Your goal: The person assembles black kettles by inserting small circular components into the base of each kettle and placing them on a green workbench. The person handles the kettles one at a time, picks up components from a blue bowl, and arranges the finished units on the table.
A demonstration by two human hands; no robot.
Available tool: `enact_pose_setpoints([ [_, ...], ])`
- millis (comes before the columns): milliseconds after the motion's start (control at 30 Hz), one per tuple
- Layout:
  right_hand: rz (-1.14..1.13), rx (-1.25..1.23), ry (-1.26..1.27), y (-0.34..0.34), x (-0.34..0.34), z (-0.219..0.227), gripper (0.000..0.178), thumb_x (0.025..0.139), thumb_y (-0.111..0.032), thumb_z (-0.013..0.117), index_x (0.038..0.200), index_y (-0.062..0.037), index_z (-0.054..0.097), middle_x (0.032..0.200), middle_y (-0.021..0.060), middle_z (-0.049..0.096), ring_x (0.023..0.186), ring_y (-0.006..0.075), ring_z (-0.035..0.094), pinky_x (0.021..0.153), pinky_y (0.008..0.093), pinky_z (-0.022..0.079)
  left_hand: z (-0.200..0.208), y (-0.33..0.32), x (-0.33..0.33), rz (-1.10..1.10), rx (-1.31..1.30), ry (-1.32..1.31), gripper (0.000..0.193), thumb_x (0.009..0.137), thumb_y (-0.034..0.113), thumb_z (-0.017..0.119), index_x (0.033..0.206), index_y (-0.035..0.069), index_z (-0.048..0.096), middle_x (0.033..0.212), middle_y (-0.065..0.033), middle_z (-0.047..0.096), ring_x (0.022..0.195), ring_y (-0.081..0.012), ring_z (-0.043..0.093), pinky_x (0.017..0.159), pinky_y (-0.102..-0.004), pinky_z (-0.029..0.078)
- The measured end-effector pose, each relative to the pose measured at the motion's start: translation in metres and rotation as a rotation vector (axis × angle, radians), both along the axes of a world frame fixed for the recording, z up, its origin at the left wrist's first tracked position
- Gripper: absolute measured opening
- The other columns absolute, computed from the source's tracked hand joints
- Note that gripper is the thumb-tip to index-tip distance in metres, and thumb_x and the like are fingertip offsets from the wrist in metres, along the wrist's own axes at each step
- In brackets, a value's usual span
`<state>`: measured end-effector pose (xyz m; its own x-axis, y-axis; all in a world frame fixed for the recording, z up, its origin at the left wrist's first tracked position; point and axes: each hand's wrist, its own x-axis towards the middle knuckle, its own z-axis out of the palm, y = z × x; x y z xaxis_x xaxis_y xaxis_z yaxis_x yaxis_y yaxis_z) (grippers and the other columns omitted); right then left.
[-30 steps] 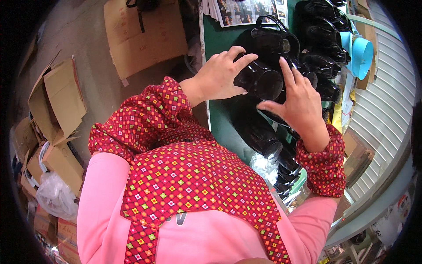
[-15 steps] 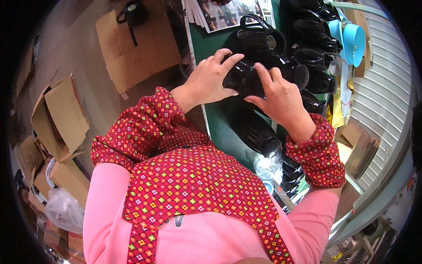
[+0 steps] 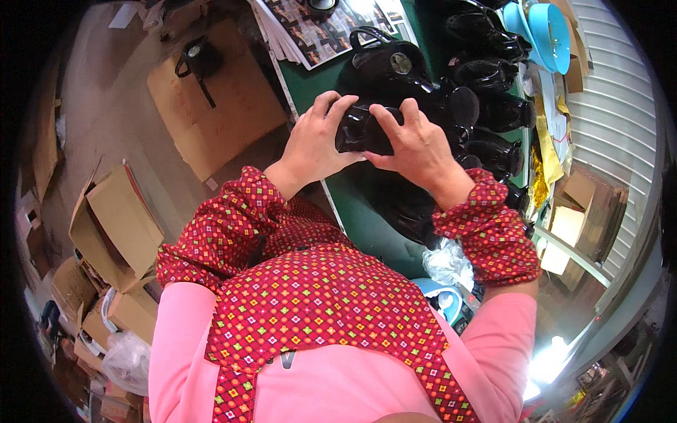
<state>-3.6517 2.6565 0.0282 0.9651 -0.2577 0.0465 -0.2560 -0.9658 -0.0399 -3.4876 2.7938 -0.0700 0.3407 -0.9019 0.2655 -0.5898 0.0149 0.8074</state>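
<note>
A small glossy black part (image 3: 356, 132) is held between my two hands above the green table. My left hand (image 3: 315, 144) grips its left side, thumb below and fingers curled over the top. On the opposite side my right hand (image 3: 417, 146) curls thumb and fingers round it. The hands cover much of the part, so its full shape is hidden. Just beyond lies a black jug-like housing (image 3: 384, 70) with a loop handle and a round pale disc. Another dark, glossy housing (image 3: 405, 208) lies on the near side of my right hand.
Several black housings (image 3: 497, 109) line the table's right side, beside light-blue round pieces (image 3: 550, 39). Printed sheets (image 3: 300, 35) lie at the far end. A clear plastic bag (image 3: 450, 264) is near my right forearm. Cardboard (image 3: 211, 106) and an open carton (image 3: 116, 225) are on the left.
The whole view has shifted, with the table and housings appearing farther left. Both hands stay on the black part, and my right hand's fingers are drawn in closer to it.
</note>
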Motion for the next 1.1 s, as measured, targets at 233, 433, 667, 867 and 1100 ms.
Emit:
enact_pose_setpoints([
  [233, -0.437, -0.06, -0.118, 0.035, 0.018, -0.026, 0.072, 0.081, -0.053, 0.085, 0.135, -0.0165, 0.055, 0.108, 0.0176, 0.052, 0.076, 0.0345, 0.072, 0.056, 0.041, 0.06, -0.012, 0.002, -0.013, 0.134, -0.013, -0.022, 0.091, 0.068, 0.027, 0.097, 0.144, 0.01, 0.05, 0.139, -0.0177, 0.05, 0.118, -0.043, 0.063, 0.098, -0.0524, 0.056],
  [433, -0.667, 0.032, -0.116, 0.048, 0.034, -0.035, 0.071, 0.087, -0.06, 0.079, 0.135, -0.0143, 0.054, 0.113, 0.0193, 0.054, 0.079, 0.0384, 0.074, 0.061, 0.045, 0.061, -0.025, 0.0, -0.016, 0.167, -0.01, -0.029, 0.093, 0.07, 0.027, 0.095, 0.147, 0.009, 0.047, 0.142, -0.0186, 0.048, 0.119, -0.0442, 0.062, 0.098, -0.0515, 0.056],
  [667, -0.604, -0.228, -0.163, -0.045, -0.016, -0.015, 0.082, 0.088, -0.058, 0.079, 0.153, -0.0152, 0.053, 0.139, 0.018, 0.054, 0.112, 0.0378, 0.064, 0.09, 0.0458, 0.06, -0.007, 0.013, 0.004, 0.057, 0.098, 0.027, 0.098, 0.076, 0.017, 0.088, 0.159, 0.01, 0.038, 0.155, -0.0211, 0.04, 0.14, -0.0448, 0.051, 0.114, -0.0482, 0.05],
  [867, -0.456, 0.177, 0.126, -0.098, -0.041, 0.012, 0.087, 0.084, -0.006, 0.085, 0.159, -0.0279, 0.047, 0.146, 0.0194, 0.055, 0.123, 0.0401, 0.067, 0.105, 0.0456, 0.058, 0.026, 0.017, 0.021, 0.043, 0.039, -0.031, 0.087, 0.077, 0.015, 0.085, 0.154, 0.006, 0.045, 0.157, -0.0223, 0.04, 0.131, -0.0476, 0.058, 0.107, -0.0499, 0.053],
  [1100, -0.38, 0.186, 0.247, -0.109, -0.037, 0.033, 0.088, 0.084, -0.016, 0.089, 0.159, -0.029, 0.045, 0.131, 0.0159, 0.06, 0.116, 0.0385, 0.068, 0.1, 0.0454, 0.058, 0.069, -0.01, 0.032, -0.037, -0.127, -0.117, 0.064, 0.085, 0.02, 0.082, 0.143, 0.006, 0.059, 0.152, -0.0177, 0.053, 0.134, -0.0405, 0.06, 0.11, -0.0454, 0.052],
])
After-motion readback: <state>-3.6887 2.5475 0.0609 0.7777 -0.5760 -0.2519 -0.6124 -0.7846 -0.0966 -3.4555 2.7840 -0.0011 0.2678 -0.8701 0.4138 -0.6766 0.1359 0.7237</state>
